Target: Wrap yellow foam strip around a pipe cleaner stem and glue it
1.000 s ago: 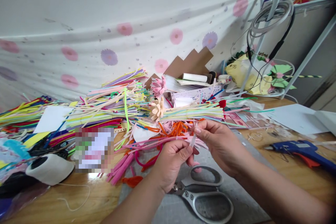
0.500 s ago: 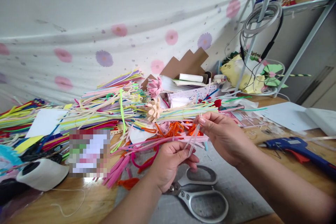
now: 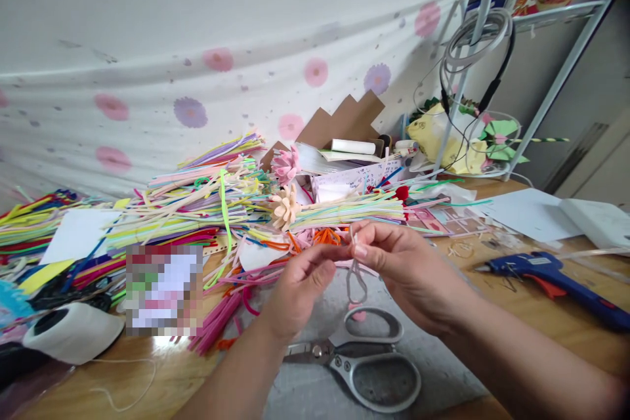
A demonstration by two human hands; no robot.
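Both hands meet above the scissors (image 3: 364, 367); the left hand (image 3: 295, 289) pinches one end of a pale pipe cleaner (image 3: 355, 279), the right hand (image 3: 398, 266) pinches it at the crossing, thumb over forefinger; a small loop hangs below. To do this well, I'd say keep the pinch tight at the crossing and the loop even; the colourful pile of pipe cleaners (image 3: 197, 210) lies just behind; the glue gun (image 3: 551, 275) sits well apart.

A wooden table (image 3: 541, 315) is seen beneath the pinch. Scissors (image 3: 364, 367) lie on a grey mat (image 3: 443, 341) just below it; a blue glue gun (image 3: 551, 275) rests well to its right, a thread spool (image 3: 69, 335) far left, and pipe cleaners (image 3: 197, 210) are heaped behind.
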